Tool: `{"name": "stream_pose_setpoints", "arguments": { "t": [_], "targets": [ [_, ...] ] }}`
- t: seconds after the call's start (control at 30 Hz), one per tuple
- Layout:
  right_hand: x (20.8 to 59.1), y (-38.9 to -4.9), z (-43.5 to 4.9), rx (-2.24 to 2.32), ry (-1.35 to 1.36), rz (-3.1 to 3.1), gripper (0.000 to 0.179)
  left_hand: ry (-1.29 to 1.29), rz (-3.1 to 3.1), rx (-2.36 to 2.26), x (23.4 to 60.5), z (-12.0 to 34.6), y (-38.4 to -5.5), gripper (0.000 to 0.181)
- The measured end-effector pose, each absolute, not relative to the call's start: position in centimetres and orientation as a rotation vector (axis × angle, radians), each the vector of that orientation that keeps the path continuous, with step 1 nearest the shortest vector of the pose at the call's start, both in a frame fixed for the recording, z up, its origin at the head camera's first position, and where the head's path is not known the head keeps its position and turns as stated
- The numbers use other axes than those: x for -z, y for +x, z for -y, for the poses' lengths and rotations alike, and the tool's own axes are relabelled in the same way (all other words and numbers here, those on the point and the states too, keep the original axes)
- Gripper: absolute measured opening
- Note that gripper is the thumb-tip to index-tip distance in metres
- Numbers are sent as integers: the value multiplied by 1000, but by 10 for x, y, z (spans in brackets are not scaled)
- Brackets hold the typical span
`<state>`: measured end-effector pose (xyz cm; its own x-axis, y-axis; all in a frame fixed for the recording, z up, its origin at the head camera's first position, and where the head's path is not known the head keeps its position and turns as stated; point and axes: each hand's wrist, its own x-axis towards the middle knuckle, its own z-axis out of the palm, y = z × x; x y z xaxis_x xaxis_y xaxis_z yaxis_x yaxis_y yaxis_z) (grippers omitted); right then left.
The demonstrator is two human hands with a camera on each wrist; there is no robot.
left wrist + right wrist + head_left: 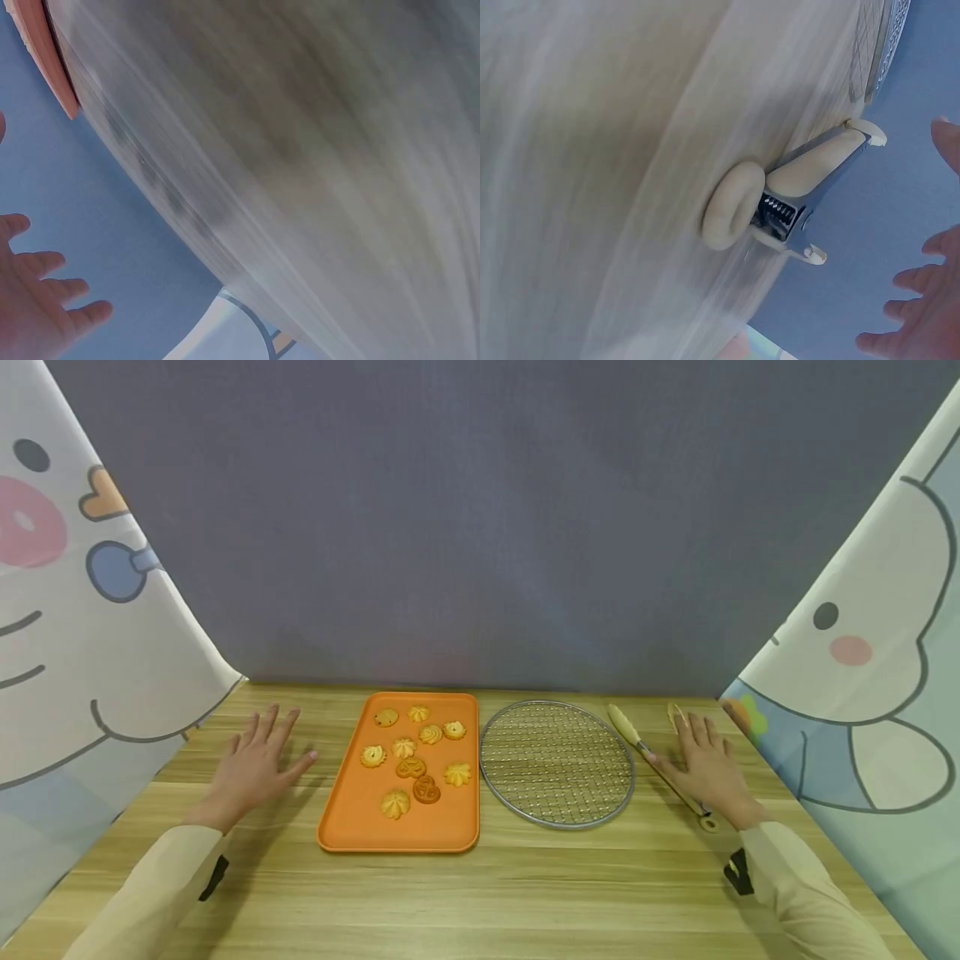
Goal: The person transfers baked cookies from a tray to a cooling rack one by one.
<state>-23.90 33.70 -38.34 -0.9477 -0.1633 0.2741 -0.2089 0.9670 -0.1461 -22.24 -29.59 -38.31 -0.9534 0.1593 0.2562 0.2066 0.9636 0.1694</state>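
Observation:
An orange tray [360,827] lies left of centre on the wooden table, with several cookies [395,804] spread over it, some of them pretzel-shaped. To its right is a round wire rack [557,763]. My left hand [251,770] is left of the tray, fingers spread and holding nothing. My right hand [708,772], also spread and holding nothing, is over a pair of tongs [628,727] and hides part of them. In the right wrist view the tongs [817,169] show cream grips, a spring and a ring at the end, apart from the fingers.
A grey-blue panel [480,527] stands along the back of the wooden table [480,902]. Cartoon-printed cloths hang at the left [112,635] and right [862,693]. The tray's right edge is close beside the rack's rim.

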Motion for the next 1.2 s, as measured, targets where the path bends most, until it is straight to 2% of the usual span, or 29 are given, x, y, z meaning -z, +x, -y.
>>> {"name": "stream_pose_setpoints", "arguments": {
  "t": [0.4, 1.2],
  "targets": [
    [386, -239, -346, -228, 281, 2752, 85, -390, 2827, 250, 387, 283, -225, 77],
    [399, -238, -349, -280, 188, 2938, 84, -564, 2883, 386, 400, 262, -224, 68]
  ]
}}
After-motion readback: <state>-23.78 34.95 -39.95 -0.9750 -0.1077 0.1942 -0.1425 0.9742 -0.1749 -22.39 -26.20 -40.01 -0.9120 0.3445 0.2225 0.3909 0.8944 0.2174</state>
